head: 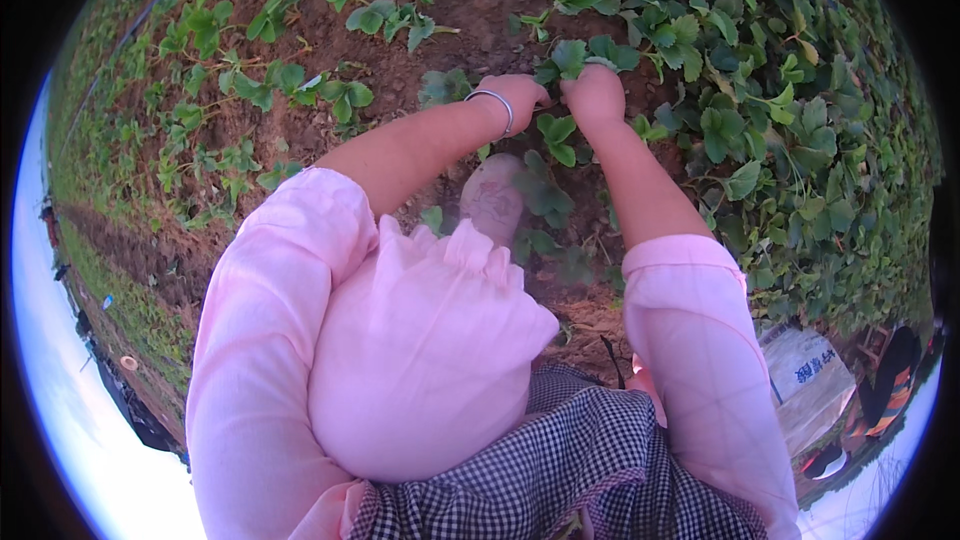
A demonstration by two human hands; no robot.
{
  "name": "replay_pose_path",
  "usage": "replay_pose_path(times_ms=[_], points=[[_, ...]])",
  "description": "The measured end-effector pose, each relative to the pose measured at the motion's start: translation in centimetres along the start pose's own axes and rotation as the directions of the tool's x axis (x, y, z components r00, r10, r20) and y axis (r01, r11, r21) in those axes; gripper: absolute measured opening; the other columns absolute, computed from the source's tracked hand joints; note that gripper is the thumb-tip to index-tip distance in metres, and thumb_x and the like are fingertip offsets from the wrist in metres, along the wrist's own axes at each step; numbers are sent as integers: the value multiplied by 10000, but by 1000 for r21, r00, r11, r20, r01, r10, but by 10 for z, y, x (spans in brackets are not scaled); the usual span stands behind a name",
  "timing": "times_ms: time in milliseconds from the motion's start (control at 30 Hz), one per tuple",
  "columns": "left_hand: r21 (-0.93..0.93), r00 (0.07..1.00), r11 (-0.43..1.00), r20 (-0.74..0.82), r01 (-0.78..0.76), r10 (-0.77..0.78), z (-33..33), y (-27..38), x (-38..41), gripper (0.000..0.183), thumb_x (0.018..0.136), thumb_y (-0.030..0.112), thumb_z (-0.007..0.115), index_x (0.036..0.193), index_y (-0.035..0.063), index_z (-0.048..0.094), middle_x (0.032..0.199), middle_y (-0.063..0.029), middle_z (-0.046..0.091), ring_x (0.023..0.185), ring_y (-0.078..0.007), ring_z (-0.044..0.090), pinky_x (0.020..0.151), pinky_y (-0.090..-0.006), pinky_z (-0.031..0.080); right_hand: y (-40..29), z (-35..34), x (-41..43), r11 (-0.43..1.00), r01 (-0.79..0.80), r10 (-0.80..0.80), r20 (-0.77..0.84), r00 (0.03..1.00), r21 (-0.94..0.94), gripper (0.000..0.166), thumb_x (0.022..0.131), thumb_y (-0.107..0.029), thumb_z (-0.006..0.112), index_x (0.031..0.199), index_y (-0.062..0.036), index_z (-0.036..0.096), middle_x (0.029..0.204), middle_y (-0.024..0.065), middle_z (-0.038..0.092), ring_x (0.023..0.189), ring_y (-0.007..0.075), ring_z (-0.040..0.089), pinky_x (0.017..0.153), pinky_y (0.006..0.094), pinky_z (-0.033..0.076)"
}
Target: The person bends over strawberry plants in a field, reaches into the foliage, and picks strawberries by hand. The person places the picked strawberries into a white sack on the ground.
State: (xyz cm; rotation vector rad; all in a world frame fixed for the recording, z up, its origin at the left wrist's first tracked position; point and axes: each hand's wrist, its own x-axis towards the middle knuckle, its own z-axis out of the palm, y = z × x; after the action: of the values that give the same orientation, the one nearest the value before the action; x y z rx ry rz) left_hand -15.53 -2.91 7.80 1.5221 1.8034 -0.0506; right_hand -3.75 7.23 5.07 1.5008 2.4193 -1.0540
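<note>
My right hand [596, 96] is curled around the stems of a strawberry plant [568, 58], whose leaves spread just beyond the knuckles. Close beside it on the left is my left hand [516, 99], with a metal bangle at the wrist. Its fingers bend toward the same stems, and their tips are partly hidden, so I cannot tell whether they pinch anything. A small strawberry plant [556, 139] stands in the soil just below the gap between both hands. Another leaf cluster [444, 87] lies left of my left hand.
A dusty shoe [491, 199] rests among leaves below my hands. Dense strawberry foliage [750, 112] covers the right; sparser plants [262, 86] grow in brown soil [480, 7] on the left. A white sack [814, 382] bearing writing lies at lower right, near another person [889, 390].
</note>
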Motion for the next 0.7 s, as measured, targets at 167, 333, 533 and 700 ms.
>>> replay_pose_path(times_ms=[167, 333, 533, 700], points=[[-18, 999, 1000, -43, -2, 1, 8, -5, -4, 355, 768, 82, 494, 1068, 215, 629, 1045, -117, 590, 990, -295, 559, 815, -391, 455, -11, -23, 32, 748, -42, 140, -95, 986, 662, 235, 738, -240, 623, 724, -7, 645, 646, 112, 644, 605, 232, 630, 600, 351, 490], [-25, 999, 1000, -46, -2, 1, 5, -2, -6, 352, 766, 84, 494, 1068, 207, 628, 1043, -114, 589, 986, -302, 561, 808, -394, 454, 12, -51, 41, 989, 43, -73, 210, 975, 145, 208, 699, -205, 636, 757, -6, 646, 662, 119, 643, 603, 236, 628, 612, 353, 489], [60, 997, 998, -74, 12, -7, 7, 2, -11, 343, 764, 79, 481, 1047, 199, 631, 1027, -108, 597, 958, -296, 573, 790, -400, 455, -6, -10, 3, 909, 398, -372, 183, 910, -128, 318, 677, -110, 621, 981, -25, 579, 1026, 189, 580, 930, 366, 558, 817, 423, 447], [23, 993, 1000, -116, -5, 7, 8, 7, -11, 323, 767, 92, 484, 1040, 180, 632, 992, -113, 608, 938, -298, 579, 787, -407, 455, 13, 24, 27, 948, 245, -254, -17, 967, -203, 205, 711, -56, 602, 906, 1, 573, 1026, 178, 589, 901, 331, 590, 760, 417, 474]])
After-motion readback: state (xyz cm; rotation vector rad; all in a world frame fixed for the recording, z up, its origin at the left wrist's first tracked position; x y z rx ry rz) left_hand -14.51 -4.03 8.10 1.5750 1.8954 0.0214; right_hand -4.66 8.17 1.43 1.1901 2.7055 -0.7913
